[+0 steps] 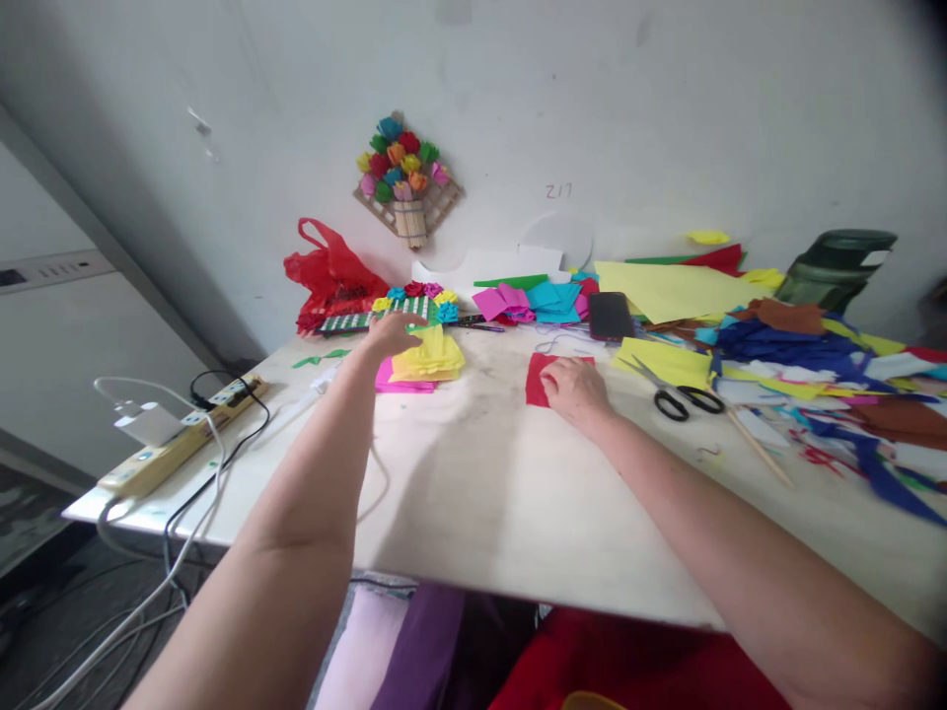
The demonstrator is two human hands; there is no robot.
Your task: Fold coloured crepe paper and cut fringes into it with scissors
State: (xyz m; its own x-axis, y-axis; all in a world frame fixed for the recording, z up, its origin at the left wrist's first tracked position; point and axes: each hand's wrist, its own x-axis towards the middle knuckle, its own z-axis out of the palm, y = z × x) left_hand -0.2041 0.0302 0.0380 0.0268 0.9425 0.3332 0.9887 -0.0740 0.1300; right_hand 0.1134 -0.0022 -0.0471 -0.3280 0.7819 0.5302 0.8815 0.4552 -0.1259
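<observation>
My left hand [392,333] reaches over the back left of the table with its fingers stretched out and holding nothing. It is just above the edge of a stack of yellow crepe paper squares [433,360], which lies on pink paper [403,383]. Behind that hand stands a green and white tray [347,322] with several small paper flowers [414,291] along it. At the middle right, my right hand [573,390] has its fingers curled onto a red paper square [538,380] lying flat on the table; the fingertips are partly hidden.
Black-handled scissors [681,399], a phone [611,316] and a wooden stick [759,449] lie at the right among coloured paper scraps [784,345]. A green bottle [836,271] stands behind. A power strip [182,439] with cables runs along the left edge. A red bag [336,261] sits at back left.
</observation>
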